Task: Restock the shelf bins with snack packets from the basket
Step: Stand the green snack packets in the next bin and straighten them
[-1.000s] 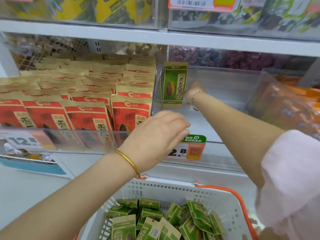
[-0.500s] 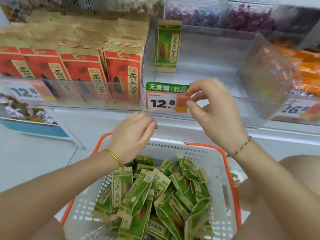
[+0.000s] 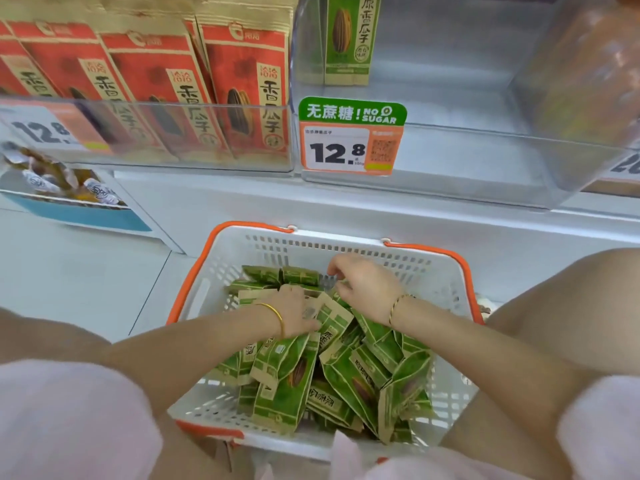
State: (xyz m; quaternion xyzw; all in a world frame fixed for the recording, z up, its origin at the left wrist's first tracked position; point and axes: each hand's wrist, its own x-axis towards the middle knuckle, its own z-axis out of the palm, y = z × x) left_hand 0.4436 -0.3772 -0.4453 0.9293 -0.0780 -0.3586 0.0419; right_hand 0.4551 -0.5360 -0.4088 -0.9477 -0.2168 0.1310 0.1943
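Note:
A white basket (image 3: pixel 440 271) with orange handles sits low in front of me, holding several green snack packets (image 3: pixel 287 386). My left hand (image 3: pixel 294 313) is down in the pile and grips the brown top edge of one green packet (image 3: pixel 334 322). My right hand (image 3: pixel 363 282) is over the packets at the back of the basket with its fingers curled down; whether they hold a packet is hidden. Above, a clear shelf bin (image 3: pixel 485 161) holds a single green packet (image 3: pixel 348 39) standing at its back left.
A "No Sugar" price tag marked 12.8 (image 3: pixel 351 136) is fixed on the bin's front. The bin to the left is full of red packets (image 3: pixel 242 88). An orange-filled bin (image 3: pixel 595 64) stands at right. Wrapped sweets (image 3: pixel 52 178) lie lower left.
Both hands dropped from the shelf's front into the basket. My left hand has closed on a green packet. My view tilted down towards the basket.

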